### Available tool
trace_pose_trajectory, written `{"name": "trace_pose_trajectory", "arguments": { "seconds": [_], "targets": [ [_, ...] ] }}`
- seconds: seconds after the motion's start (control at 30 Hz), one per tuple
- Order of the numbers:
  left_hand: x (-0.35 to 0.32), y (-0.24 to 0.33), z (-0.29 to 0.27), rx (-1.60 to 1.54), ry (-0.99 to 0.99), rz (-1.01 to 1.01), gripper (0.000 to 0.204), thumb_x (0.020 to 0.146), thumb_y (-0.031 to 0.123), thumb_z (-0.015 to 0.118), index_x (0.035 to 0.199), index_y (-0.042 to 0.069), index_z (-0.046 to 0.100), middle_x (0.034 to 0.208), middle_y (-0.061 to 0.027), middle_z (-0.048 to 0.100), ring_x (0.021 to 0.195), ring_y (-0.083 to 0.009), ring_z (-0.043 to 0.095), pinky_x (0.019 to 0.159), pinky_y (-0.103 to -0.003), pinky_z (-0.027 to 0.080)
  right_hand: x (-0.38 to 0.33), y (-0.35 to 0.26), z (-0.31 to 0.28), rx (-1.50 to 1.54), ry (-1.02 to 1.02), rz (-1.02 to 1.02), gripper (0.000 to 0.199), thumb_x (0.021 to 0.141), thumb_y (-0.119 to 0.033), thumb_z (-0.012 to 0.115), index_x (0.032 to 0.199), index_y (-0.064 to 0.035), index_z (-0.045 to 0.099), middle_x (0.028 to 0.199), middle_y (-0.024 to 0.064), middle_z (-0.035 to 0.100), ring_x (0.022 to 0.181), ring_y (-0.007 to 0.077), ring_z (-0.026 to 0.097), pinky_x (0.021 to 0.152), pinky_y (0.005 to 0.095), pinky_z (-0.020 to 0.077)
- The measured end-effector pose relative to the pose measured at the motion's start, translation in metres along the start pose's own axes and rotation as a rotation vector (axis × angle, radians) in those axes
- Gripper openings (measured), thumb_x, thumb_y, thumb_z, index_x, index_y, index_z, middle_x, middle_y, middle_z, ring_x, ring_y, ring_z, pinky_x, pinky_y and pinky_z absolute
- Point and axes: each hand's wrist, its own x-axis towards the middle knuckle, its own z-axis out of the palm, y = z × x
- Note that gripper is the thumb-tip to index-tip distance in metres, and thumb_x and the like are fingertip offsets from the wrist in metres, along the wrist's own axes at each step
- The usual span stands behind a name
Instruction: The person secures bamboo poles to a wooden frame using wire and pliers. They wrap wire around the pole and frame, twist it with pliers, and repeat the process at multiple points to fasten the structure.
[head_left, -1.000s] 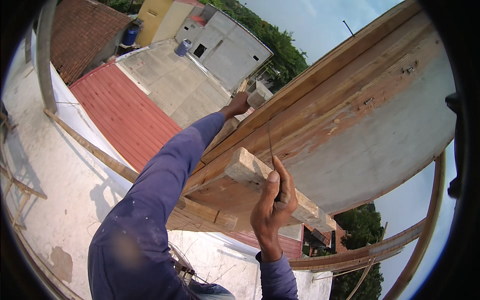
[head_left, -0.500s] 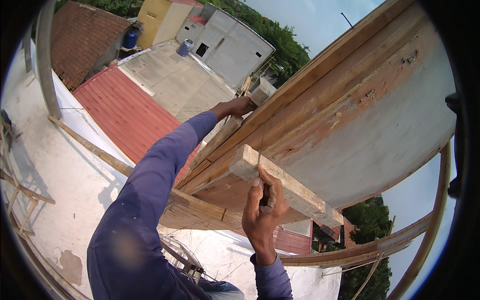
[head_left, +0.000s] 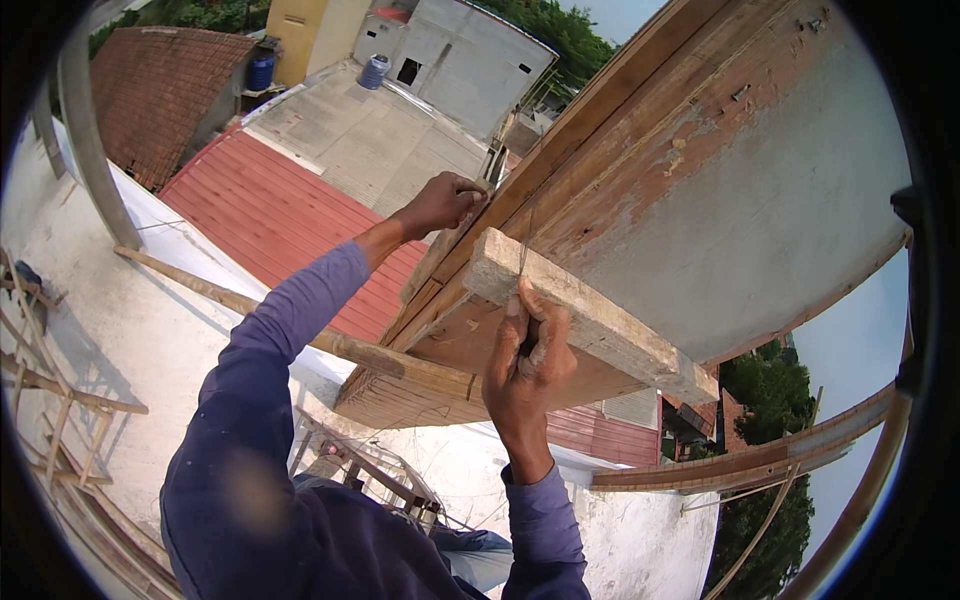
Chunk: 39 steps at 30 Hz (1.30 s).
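My right hand (head_left: pixel 528 345) is closed just below a rough, cement-stained wooden batten (head_left: pixel 590 310). Thumb and fingertips pinch a thin wire (head_left: pixel 526 243), which runs up across the batten's near face toward a plank form. The batten lies across the form's grey curved panel (head_left: pixel 760 220). My left hand (head_left: pixel 442 208) is raised at the far side of the form's long wooden planks (head_left: pixel 590 125). Its fingers are curled together by the plank edge; whatever they hold, if anything, is too small to make out.
A round pole (head_left: pixel 380 355) crosses beneath the form. Below lie a white surface (head_left: pixel 190 370) and wooden frames (head_left: pixel 75 425) at left. A red metal roof (head_left: pixel 290 230) and a blue tank (head_left: pixel 374 72) are beyond. A curved plank (head_left: pixel 740 465) extends to the right.
My left hand has drawn back a little to the left from the far plank edge. The right hand stays at the wire below the batten. The whole view has shifted slightly.
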Motion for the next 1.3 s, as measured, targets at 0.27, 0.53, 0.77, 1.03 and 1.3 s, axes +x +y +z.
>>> {"name": "trace_pose_trajectory", "arguments": {
  "seconds": [0.27, 0.53, 0.77, 1.03, 1.3],
  "targets": [
    [-0.091, 0.023, 0.007, -0.513, -0.061, -0.206, 0.026, 0.104, 0.017, 0.065, 0.115, -0.007, 0.067, 0.085, -0.011, 0.073, 0.07, -0.0167, 0.073, 0.063, -0.029, 0.066, -0.016, -0.013, -0.003, 0.077, 0.051, 0.103, 0.031, 0.103, -0.004, 0.061, 0.134, -0.0022, 0.069, 0.1, 0.0064, 0.06, 0.089, 0.014, 0.052, 0.081, 0.0266, 0.0447],
    [-0.122, 0.036, 0.033, -0.543, -0.059, -0.207, 0.023, 0.097, -0.003, 0.055, 0.118, -0.004, 0.067, 0.095, -0.012, 0.074, 0.073, -0.0159, 0.074, 0.058, -0.029, 0.064, -0.001, -0.028, -0.022, 0.304, 0.056, 0.338, 0.023, 0.103, -0.011, 0.067, 0.121, 0.001, 0.074, 0.095, 0.0071, 0.066, 0.084, 0.0092, 0.06, 0.067, 0.0244, 0.0453],
    [-0.138, 0.033, 0.042, -0.529, -0.076, -0.096, 0.024, 0.108, 0.016, 0.057, 0.115, -0.007, 0.062, 0.086, -0.0091, 0.068, 0.065, -0.0158, 0.071, 0.054, -0.028, 0.063, -0.01, -0.032, -0.022, 0.175, 0.009, 0.346, 0.024, 0.103, -0.01, 0.065, 0.123, 0.0013, 0.073, 0.094, 0.0054, 0.062, 0.082, 0.0092, 0.054, 0.068, 0.0253, 0.0437],
    [-0.164, 0.05, 0.043, -0.57, -0.031, -0.184, 0.023, 0.106, 0.014, 0.061, 0.112, -0.008, 0.059, 0.09, -0.0161, 0.068, 0.068, -0.0213, 0.074, 0.053, -0.03, 0.064, -0.045, -0.018, 0.001, 0.342, 0.096, 0.425, 0.022, 0.104, -0.008, 0.064, 0.123, 0.0018, 0.071, 0.097, 0.0033, 0.06, 0.082, 0.0071, 0.056, 0.065, 0.0227, 0.0455],
    [-0.172, 0.059, 0.041, -0.602, -0.133, -0.195, 0.021, 0.105, 0.017, 0.064, 0.114, -0.003, 0.064, 0.085, -0.0102, 0.071, 0.068, -0.0165, 0.071, 0.059, -0.03, 0.061, -0.043, -0.012, 0.001, 0.251, 0.117, 0.299, 0.018, 0.104, -0.006, 0.065, 0.118, 0.0027, 0.071, 0.101, 0.0043, 0.063, 0.085, 0.0074, 0.06, 0.07, 0.0219, 0.0496]
  ]
}}
